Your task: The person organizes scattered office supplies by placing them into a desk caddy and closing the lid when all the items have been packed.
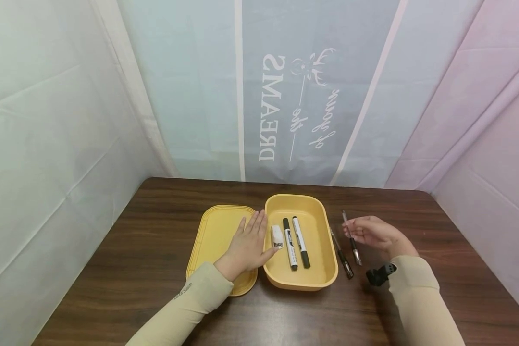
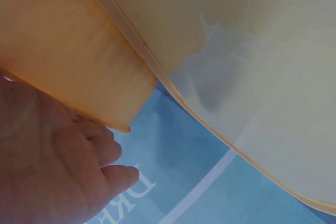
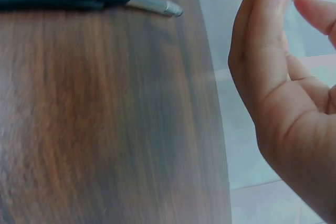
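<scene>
We see a dark brown tabletop [image 1: 112, 269] with streaky wood grain and rounded back corners. Behind it hangs a pale blue-grey back cloth [image 1: 190, 96], divided by slanting and upright white stripes [image 1: 239, 86]. On its middle panel we read the white word "DREAMS" [image 1: 271, 108], running sideways up the fabric, beside smaller curly script [image 1: 324, 120] and an antlered drawing [image 1: 315, 69]. To our left a whitish-grey side cloth [image 1: 56, 134] stands like a wall, its surface lightly creased; to our right a pinkish-lilac cloth [image 1: 493, 125] shows long folds. The light is soft, and we notice a dull sheen [image 1: 272, 312] on the wood towards the front.
</scene>
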Motion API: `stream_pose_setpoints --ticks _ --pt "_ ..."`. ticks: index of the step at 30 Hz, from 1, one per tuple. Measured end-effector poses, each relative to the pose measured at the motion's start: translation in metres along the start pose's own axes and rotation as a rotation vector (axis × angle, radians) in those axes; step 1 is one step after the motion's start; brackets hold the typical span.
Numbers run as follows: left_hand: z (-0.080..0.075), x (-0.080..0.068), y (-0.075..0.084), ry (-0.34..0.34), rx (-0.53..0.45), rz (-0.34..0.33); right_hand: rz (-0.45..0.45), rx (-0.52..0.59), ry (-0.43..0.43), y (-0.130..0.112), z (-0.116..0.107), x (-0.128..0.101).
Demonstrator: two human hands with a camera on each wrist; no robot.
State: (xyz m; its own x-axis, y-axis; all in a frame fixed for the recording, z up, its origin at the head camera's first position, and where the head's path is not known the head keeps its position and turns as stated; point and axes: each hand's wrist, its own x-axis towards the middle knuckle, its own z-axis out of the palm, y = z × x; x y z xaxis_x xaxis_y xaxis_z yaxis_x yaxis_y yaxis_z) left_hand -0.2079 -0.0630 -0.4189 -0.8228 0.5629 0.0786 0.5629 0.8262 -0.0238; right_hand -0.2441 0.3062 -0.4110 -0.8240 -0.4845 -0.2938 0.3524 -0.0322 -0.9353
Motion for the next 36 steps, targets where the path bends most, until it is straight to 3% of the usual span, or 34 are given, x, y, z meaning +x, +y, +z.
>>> stream_pose_setpoints --ticks 23,36 --pt "0.007 -0.006 -0.005 0.011 0.009 0.008 -0.074 0.019 -0.047 -0.013 0.026 0.001" --pt "0.004 -0.005 -0.004 0.003 0.009 0.009 -0.006 -0.099 0.056 -0.021 0.034 0.006"
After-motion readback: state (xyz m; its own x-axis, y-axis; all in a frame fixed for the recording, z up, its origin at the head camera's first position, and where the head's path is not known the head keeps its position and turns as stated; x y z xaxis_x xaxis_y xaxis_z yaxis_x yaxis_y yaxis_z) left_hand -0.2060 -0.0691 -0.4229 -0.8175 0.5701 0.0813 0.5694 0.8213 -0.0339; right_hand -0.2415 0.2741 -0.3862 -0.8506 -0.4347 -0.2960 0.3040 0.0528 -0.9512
